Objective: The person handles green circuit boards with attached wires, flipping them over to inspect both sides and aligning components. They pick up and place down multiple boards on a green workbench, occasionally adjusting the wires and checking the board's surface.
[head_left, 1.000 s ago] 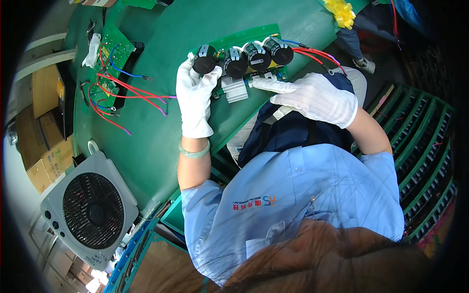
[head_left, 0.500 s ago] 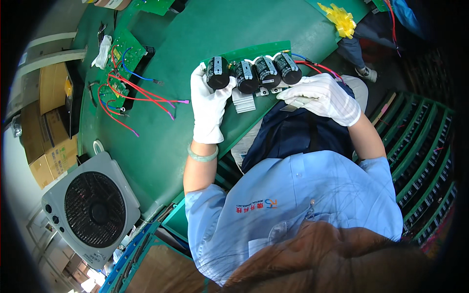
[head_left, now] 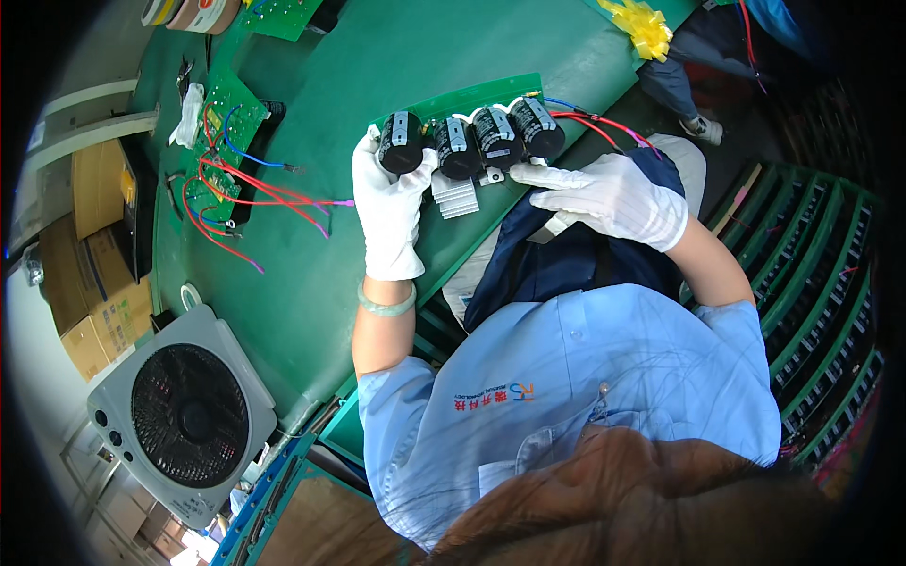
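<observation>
A green circuit board (head_left: 472, 97) is tilted up at the near edge of the table, with several large black capacitors (head_left: 457, 148) in a row on it. A finned silver heat sink (head_left: 456, 196) juts from its near side. My gloved left hand (head_left: 389, 203) is closed around the board's left end, thumb and fingers about the leftmost capacitor (head_left: 400, 143). My gloved right hand (head_left: 618, 200) stretches its forefinger to the board's near edge below the right capacitors. Under its curled lower fingers sits a flat grey piece (head_left: 549, 228), its kind unclear. Red and blue wires (head_left: 604, 127) trail from the board's right end.
Another circuit board (head_left: 229, 118) with red and blue wires lies on the green table (head_left: 311, 311) at left. A grey box fan (head_left: 189, 415) stands at the lower left. Green racks (head_left: 802, 311) fill the right side. A yellow ribbon bow (head_left: 642, 30) is at the far right corner.
The whole view has shifted slightly. My right hand has opened its forefinger away from the lower fingers, and more of the flat grey piece shows. My left hand keeps its hold on the board.
</observation>
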`<state>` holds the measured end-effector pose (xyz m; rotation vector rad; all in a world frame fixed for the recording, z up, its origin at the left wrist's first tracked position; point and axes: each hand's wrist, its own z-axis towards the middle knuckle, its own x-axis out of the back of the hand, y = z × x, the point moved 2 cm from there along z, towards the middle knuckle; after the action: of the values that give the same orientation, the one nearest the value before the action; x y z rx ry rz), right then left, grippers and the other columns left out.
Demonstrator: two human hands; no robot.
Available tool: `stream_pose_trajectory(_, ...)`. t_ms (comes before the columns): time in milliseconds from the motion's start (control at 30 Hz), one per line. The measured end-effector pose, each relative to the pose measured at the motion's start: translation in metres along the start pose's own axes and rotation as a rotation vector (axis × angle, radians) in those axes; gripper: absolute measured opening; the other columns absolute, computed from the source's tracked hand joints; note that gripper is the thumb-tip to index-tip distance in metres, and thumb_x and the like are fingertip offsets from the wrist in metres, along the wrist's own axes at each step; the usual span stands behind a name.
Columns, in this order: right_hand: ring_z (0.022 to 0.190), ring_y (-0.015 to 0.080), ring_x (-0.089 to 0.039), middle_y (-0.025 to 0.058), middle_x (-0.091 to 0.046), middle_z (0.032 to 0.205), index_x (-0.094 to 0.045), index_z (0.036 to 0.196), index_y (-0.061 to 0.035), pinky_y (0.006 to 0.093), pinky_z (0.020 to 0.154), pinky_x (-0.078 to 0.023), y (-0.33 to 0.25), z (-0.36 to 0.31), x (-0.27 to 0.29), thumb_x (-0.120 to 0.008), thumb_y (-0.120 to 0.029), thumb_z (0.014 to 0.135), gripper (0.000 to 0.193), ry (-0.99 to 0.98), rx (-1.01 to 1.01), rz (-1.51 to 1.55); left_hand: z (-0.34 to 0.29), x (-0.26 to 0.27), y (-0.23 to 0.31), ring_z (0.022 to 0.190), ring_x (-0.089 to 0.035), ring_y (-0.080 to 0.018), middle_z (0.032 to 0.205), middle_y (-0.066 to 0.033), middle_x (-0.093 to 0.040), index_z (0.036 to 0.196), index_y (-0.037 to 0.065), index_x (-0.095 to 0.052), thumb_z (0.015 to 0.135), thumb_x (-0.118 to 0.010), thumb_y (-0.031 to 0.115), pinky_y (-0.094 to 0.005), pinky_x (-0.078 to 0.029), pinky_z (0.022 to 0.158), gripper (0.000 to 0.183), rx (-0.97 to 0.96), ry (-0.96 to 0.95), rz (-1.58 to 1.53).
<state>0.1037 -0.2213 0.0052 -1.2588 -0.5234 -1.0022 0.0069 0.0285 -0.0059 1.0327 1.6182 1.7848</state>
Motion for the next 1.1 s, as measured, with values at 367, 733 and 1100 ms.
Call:
stream_pose_trajectory(367,0.065,0.0236,-0.063,0.0074,-0.060,0.073,-0.061,0.111,-0.0060,0.0342,0.054,-0.048,-0.027,-0.004,0.026,-0.072,-0.036,0.082,0.043,0.245,-0.400,-0.309,-0.005,-0.004,0.007,0.097,-0.058,-0.0164,0.110,-0.0123,-0.055,0.124,-0.006,-0.041,0.080,-0.071,-0.006,-0.0293,-0.052,0.085,0.054,0.080,0.024,-0.278)
stream_pose_trajectory(733,0.068,0.0243,-0.064,0.0081,-0.064,0.079,-0.066,0.096,-0.0063,0.0336,0.056,-0.049,-0.027,0.006,0.018,-0.067,-0.027,0.088,0.022,0.238,-0.460,-0.357,-0.006,-0.004,0.001,0.099,-0.058,-0.0169,0.112,-0.0128,-0.054,0.123,-0.007,-0.040,0.077,-0.072,-0.010,-0.0299,-0.052,0.086,0.057,0.012,0.028,-0.295)
stream_pose_trajectory(1100,0.065,0.0245,-0.063,0.0080,-0.064,0.077,-0.066,0.094,-0.0071,0.0346,0.055,-0.048,-0.025,0.006,0.014,-0.064,-0.028,0.090,0.021,0.207,-0.446,-0.373,-0.005,-0.002,0.002,0.099,-0.058,-0.0170,0.112,-0.0130,-0.054,0.124,-0.008,-0.040,0.077,-0.072,-0.009,-0.0302,-0.052,0.085,0.057,0.027,0.023,-0.281)
